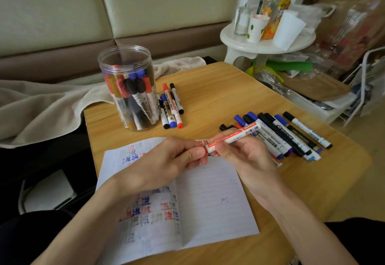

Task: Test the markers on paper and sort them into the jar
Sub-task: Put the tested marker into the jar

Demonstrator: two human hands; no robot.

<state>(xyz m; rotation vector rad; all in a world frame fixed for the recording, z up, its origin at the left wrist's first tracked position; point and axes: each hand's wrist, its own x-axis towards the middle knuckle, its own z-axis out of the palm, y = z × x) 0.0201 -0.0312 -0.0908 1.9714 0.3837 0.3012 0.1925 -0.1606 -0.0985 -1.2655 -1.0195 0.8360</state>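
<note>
My right hand (243,152) grips the white barrel of a red marker (235,134) above the paper. My left hand (177,156) pinches the red cap end of that same marker. Below both hands lies an open lined notebook (208,202) with red, blue and black test marks on its left page. A clear plastic jar (129,90) stands at the table's far left, holding several markers upright. A small group of markers (171,106) lies just right of the jar. A larger pile of markers (287,135) lies on the table beyond my right hand.
The wooden table (218,98) ends close behind the jar, where a beige cloth (41,106) drapes over a sofa. A white round stand (266,40) with cups and bottles sits at the back right, with clutter and a white rack (362,90) beside it.
</note>
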